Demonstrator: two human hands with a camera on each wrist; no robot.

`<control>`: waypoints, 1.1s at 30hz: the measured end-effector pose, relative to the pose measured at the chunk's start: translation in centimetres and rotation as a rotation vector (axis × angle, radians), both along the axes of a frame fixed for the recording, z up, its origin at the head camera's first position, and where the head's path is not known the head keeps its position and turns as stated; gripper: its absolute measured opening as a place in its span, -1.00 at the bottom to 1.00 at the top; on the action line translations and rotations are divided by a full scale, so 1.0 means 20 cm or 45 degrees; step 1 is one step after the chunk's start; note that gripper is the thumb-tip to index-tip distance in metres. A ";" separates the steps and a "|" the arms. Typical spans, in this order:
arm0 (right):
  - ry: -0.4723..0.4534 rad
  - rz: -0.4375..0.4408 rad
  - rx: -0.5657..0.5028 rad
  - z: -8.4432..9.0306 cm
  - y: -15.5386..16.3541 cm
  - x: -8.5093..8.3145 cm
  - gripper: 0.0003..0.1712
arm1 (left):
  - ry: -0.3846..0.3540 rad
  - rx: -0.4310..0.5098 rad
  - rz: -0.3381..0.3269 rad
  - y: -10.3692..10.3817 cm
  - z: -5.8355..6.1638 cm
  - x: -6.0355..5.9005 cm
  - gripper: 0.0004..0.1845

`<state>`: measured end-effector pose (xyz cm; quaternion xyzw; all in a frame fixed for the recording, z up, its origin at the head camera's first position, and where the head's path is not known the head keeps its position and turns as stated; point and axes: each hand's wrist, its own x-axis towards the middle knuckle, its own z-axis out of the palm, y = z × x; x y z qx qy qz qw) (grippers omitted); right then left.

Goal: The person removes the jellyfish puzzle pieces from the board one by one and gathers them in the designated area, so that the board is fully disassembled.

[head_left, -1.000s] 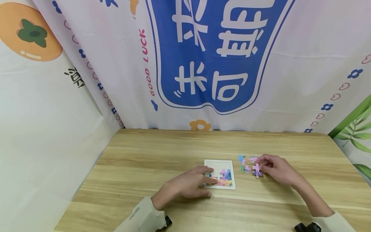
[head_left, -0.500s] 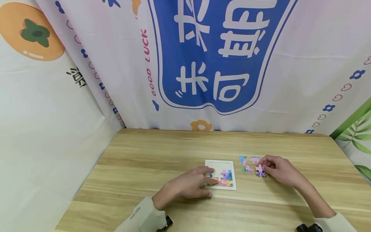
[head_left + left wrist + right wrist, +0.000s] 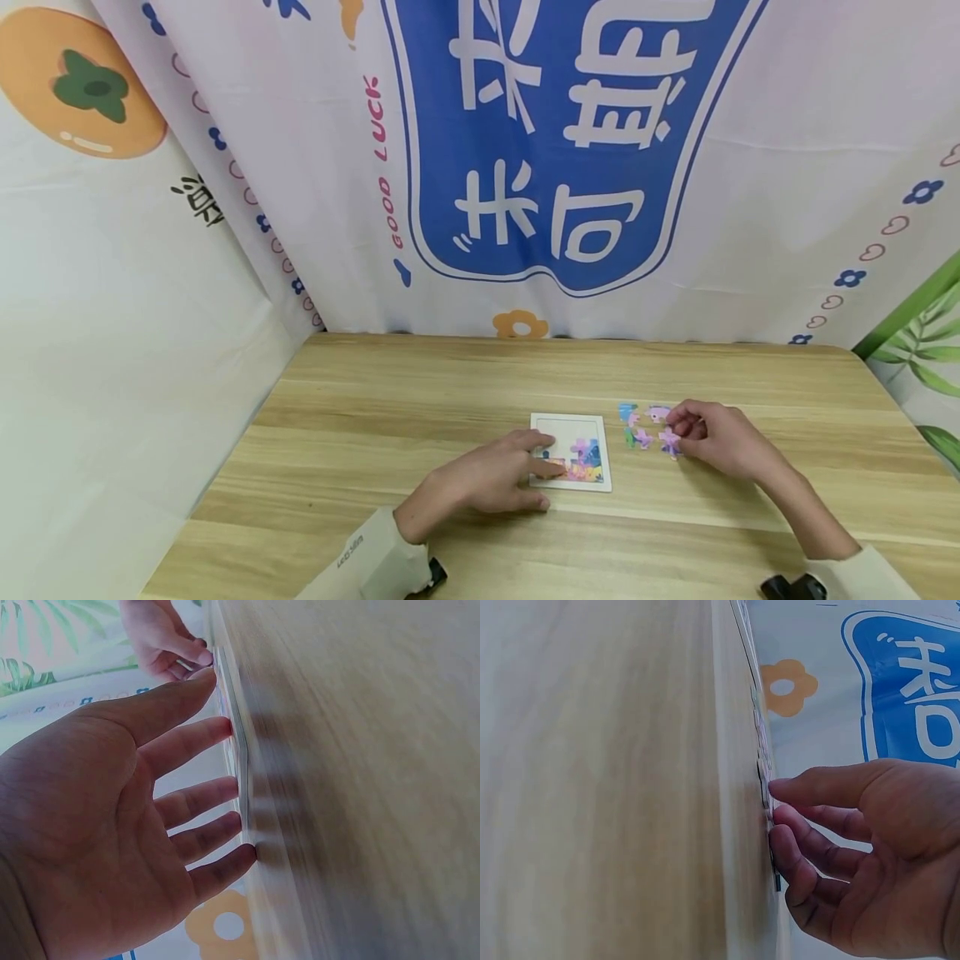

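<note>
My left hand (image 3: 498,473) lies over the left side of a white square puzzle board (image 3: 570,421), fingertips resting on it and thumb beside its near edge. Colourful joined pieces (image 3: 587,462) fill the board's lower right part; the fingers hide some of its left. To the right, my right hand (image 3: 723,437) pinches a purple jigsaw piece (image 3: 669,442) at its right side with thumb and curled fingers. In the right wrist view, the thumb (image 3: 787,787) meets the piece's edge close to the tabletop. The fingers partly cover the piece.
Several loose jigsaw pieces (image 3: 635,436) lie between the board and my right hand, a pink one (image 3: 657,413) just behind the held piece. Wood-grain tabletop (image 3: 375,400) surrounds them. A printed curtain (image 3: 465,308) hangs along the table's back edge.
The purple piece shifted slightly right and turned with my right hand, then came back a little left. More of it is now behind the fingers. My left hand stays on the board.
</note>
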<state>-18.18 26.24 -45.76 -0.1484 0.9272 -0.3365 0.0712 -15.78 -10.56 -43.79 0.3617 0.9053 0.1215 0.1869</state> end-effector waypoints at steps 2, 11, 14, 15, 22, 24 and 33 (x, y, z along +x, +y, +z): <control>0.000 0.003 0.003 0.00 0.00 0.00 -0.78 | -0.001 0.001 0.000 0.00 0.00 0.00 -0.46; -0.017 -0.014 0.024 0.01 -0.02 -0.01 -0.79 | -0.001 0.003 -0.010 0.00 -0.01 -0.01 -0.46; -0.020 -0.014 0.025 0.01 -0.02 -0.01 -0.80 | 0.003 0.004 -0.016 0.00 -0.01 -0.01 -0.45; -0.022 -0.014 0.026 0.01 -0.02 -0.01 -0.80 | 0.004 0.004 -0.018 0.00 -0.01 -0.01 -0.45; -0.023 -0.007 0.022 0.01 -0.02 -0.02 -0.79 | 0.009 0.004 -0.016 0.00 0.00 -0.01 -0.46; -0.018 -0.006 0.024 0.01 -0.03 -0.02 -0.79 | 0.006 0.005 -0.011 0.00 0.00 -0.01 -0.46; -0.016 -0.022 0.027 0.01 -0.04 -0.01 -0.79 | 0.011 0.000 -0.015 0.00 0.00 0.00 -0.46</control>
